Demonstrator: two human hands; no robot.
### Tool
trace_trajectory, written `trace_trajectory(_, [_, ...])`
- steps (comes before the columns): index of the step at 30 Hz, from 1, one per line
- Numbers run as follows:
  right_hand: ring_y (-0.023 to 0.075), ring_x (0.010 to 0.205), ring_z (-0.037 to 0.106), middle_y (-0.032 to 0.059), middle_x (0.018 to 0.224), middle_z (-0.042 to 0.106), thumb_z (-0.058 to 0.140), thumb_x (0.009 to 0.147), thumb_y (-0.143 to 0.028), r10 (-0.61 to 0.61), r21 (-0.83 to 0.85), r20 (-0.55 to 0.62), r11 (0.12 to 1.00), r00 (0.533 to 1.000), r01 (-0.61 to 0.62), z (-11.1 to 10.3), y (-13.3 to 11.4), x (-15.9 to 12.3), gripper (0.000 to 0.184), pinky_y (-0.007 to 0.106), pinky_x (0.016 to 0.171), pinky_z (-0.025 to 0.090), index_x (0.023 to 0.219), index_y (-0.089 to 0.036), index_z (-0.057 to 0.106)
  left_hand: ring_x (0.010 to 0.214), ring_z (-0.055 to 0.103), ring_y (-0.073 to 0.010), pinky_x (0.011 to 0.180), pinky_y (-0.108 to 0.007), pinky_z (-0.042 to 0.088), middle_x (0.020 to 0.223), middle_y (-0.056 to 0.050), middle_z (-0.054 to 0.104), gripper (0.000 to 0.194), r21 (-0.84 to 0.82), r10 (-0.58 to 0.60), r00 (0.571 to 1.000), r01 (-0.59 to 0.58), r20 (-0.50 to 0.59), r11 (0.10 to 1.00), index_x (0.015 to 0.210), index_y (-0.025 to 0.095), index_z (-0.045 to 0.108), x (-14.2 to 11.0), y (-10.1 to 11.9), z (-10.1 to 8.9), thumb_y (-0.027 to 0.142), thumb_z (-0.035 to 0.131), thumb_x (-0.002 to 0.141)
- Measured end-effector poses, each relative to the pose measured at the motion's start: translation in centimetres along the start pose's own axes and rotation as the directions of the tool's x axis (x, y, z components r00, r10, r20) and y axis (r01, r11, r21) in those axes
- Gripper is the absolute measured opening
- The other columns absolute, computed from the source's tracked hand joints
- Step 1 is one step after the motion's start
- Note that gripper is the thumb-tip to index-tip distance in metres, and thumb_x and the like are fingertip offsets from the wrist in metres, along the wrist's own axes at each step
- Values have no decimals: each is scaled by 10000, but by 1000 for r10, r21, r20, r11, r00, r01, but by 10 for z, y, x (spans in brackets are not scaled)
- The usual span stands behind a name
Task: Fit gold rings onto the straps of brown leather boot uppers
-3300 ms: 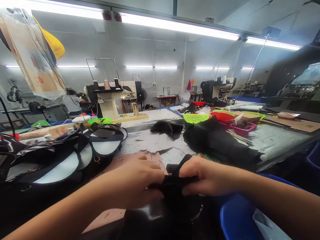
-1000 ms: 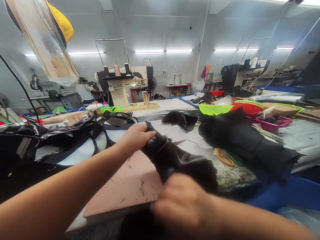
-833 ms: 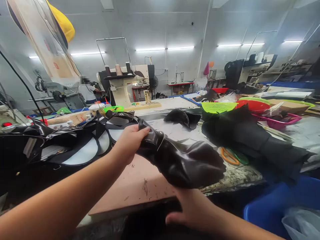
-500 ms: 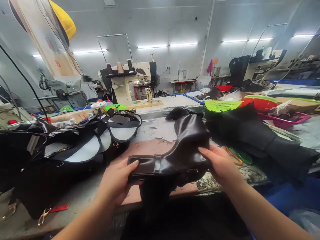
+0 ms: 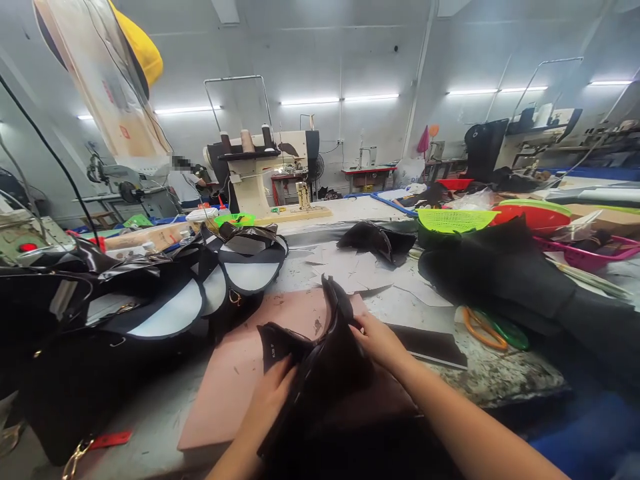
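Note:
A dark brown, glossy leather bag piece (image 5: pixel 340 360) stands folded in front of me over a pink board (image 5: pixel 225 373), its raised edges making a V. My left hand (image 5: pixel 273 393) grips its left flap, fingertips hidden behind the leather; small pale print shows on that flap. Across from it, my right hand (image 5: pixel 377 340) is closed on the right side, near the upright edge. A dark strip (image 5: pixel 430 345) lies on the table just beyond my right wrist. Another black leather piece (image 5: pixel 377 241) rests farther back on the white paper scraps (image 5: pixel 345 270).
Several black bags with white linings (image 5: pixel 165 303) line the left side. To the right lie orange- and green-handled scissors (image 5: pixel 485 330), stacked black sheets (image 5: pixel 505 273), a green basket (image 5: pixel 455 219) and a pink basket (image 5: pixel 590 250). A sewing machine (image 5: pixel 245 183) stands behind; a person (image 5: pixel 185 183) sits far left.
The leather piece has gone from lying stretched sideways between my hands to standing folded, lower and closer. Both hands have come nearer together, uncovering the pink board and the dark strip.

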State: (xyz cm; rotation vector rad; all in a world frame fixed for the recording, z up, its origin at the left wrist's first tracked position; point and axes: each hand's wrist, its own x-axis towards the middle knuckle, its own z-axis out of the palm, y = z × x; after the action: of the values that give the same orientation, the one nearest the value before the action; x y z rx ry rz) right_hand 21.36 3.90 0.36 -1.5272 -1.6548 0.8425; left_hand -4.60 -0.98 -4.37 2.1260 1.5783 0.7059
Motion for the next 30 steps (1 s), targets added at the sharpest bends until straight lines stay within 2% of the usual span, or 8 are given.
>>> trace_trajectory(5, [184, 782, 566, 33, 798, 601, 410, 804, -364, -35, 125, 8, 992, 999, 33, 4, -7, 0, 225, 304, 692, 441, 852, -185, 538, 1303, 288, -315, 1055, -481, 246, 1401, -88, 352, 488, 201, 128, 972, -167, 195, 965, 1316, 238, 423, -9, -3, 8, 382, 457, 850])
trace_trajectory(8, [145, 522, 523, -14, 613, 546, 354, 820, -394, 48, 202, -23, 978, 999, -42, 1, -2, 7, 254, 267, 497, 423, 867, -185, 491, 1311, 259, -315, 1066, -491, 208, 1413, -99, 312, 475, 212, 111, 974, -152, 196, 965, 1315, 228, 421, -5, 12, 3, 371, 447, 863])
trace_trajectory(15, [159, 525, 506, -38, 490, 491, 546, 711, -401, 79, 166, -188, 985, 979, -47, -18, 10, -2, 202, 289, 537, 416, 721, -204, 501, 1230, 405, -356, 1059, -515, 214, 1273, -68, 544, 405, -177, 82, 933, -20, 351, 984, 1200, 296, 567, -20, 36, -40, 250, 519, 800])
trace_trajectory(18, [201, 749, 589, 37, 730, 636, 554, 726, -378, -93, 269, 49, 960, 994, 76, -24, -3, -26, 206, 327, 700, 463, 763, -180, 595, 1178, 473, -324, 1004, -432, 357, 1303, -67, 519, 503, -321, 90, 937, 24, 337, 947, 1279, 290, 484, -43, 36, -54, 263, 541, 780])
trace_trajectory(21, [219, 823, 612, 47, 854, 678, 570, 731, -340, -110, 370, 412, 927, 905, -56, -25, -17, -37, 251, 337, 733, 482, 889, -162, 649, 1063, 543, -331, 935, -406, 425, 1171, -75, 617, 507, -432, 17, 933, 151, 360, 889, 1174, 264, 591, -49, 36, -51, 328, 675, 679])
trace_trajectory(23, [225, 828, 618, 39, 855, 690, 570, 721, -293, -52, 335, 495, 932, 867, -136, -24, -22, -36, 264, 331, 723, 488, 928, -157, 659, 963, 583, -315, 872, -387, 464, 1004, -68, 683, 396, -537, -90, 928, 286, 361, 794, 1016, 230, 681, -43, 38, -43, 409, 686, 662])
trace_trajectory(26, [265, 895, 606, 35, 865, 705, 571, 641, -162, -28, 189, 427, 980, 904, -60, -24, -24, -32, 249, 335, 755, 478, 865, -157, 680, 879, 609, -305, 815, -386, 482, 846, -64, 705, 408, -713, -303, 892, 452, 337, 536, 867, 186, 717, -34, 44, -30, 490, 723, 595])
trace_trajectory(30, [296, 859, 614, 49, 837, 713, 574, 598, -112, 7, 33, 403, 999, 915, -23, -27, -30, -29, 225, 353, 720, 473, 788, -149, 689, 949, 603, -333, 883, -416, 450, 920, -99, 707, 487, -841, -372, 851, 478, 372, 252, 863, 161, 720, -31, 51, -24, 462, 798, 488])
